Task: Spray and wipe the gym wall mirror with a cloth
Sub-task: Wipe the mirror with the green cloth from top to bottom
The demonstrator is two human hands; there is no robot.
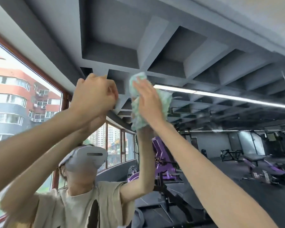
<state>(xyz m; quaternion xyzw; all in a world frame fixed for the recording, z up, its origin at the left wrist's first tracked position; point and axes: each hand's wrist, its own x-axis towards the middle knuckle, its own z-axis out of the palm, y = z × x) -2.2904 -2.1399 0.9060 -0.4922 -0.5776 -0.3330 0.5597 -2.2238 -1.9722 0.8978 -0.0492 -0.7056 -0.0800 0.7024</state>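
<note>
- Head view: with the right hand (148, 102), fingers straight, presses the green-and-white cloth (165, 100) flat on the mirror (220, 145), high up near its top edge.
- Clenches the left hand (94, 94) into a fist just beside the cloth, close to the glass; nothing seen inside it.

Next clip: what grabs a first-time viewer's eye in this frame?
Both arms reach up to the mirror: the right hand presses a green-and-white cloth flat on it at upper centre, with the left hand curled into a fist just left of it. Below them, at lower left, the reflection shows the person wearing a grey headset.
</note>
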